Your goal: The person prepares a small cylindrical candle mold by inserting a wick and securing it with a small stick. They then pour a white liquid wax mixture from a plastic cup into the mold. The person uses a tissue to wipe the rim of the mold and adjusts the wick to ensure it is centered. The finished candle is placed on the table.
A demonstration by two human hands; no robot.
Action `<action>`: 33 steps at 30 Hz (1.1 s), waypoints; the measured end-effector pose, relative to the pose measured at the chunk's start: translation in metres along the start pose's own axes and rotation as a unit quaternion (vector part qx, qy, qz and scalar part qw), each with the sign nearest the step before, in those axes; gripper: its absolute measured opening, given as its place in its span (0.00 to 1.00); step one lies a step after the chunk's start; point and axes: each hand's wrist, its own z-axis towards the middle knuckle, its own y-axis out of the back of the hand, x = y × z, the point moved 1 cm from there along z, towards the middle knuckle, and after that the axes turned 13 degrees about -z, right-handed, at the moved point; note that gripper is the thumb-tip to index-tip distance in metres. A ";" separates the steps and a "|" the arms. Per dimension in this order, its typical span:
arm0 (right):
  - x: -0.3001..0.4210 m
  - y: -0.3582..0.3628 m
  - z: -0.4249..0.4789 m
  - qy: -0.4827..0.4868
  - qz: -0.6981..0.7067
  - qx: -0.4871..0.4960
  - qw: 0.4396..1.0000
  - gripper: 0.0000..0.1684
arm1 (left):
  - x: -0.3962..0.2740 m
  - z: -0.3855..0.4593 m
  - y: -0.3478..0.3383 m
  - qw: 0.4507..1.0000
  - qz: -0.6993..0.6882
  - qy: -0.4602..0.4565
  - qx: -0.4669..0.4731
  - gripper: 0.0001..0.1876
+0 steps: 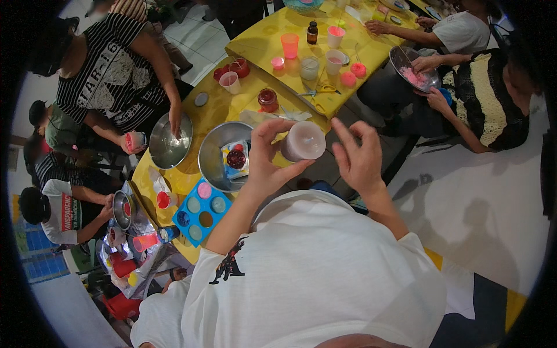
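A pale pinkish round candle [310,140] with a short wick at its centre is gripped by my left hand [265,158], thumb and fingers around its side. I cannot tell whether a clear cup encloses it. To its right, my right hand [359,154] is raised and holds nothing, its fingers apart. Left of my left hand, a metal bowl [206,152] contains a packet with a dark red piece on it. Nearer my left forearm lies a blue silicone mold [212,221] whose round cavities hold pink, pale and dark fillings.
The yellow-covered table [191,108] bears a jar of red wax [267,101], scissors [320,90], an orange cup [289,45], a brown bottle [312,32] and pink balls [348,79]. At left, a person reaches into a metal bowl [170,145]; another at right handles pink shavings [412,77].
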 end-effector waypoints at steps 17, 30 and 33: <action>-0.047 -0.042 0.013 -0.278 0.724 0.379 0.505 0.25 | 0.048 -0.003 -0.010 0.950 -0.231 0.209 0.033 0.35; -0.058 -0.069 0.024 -0.139 0.385 0.137 0.902 0.11 | 0.054 -0.002 -0.017 0.857 -0.392 0.332 -0.033 0.27; -0.054 -0.068 0.023 -0.192 0.589 0.255 0.742 0.13 | 0.060 -0.004 -0.018 0.873 -0.373 0.313 -0.022 0.30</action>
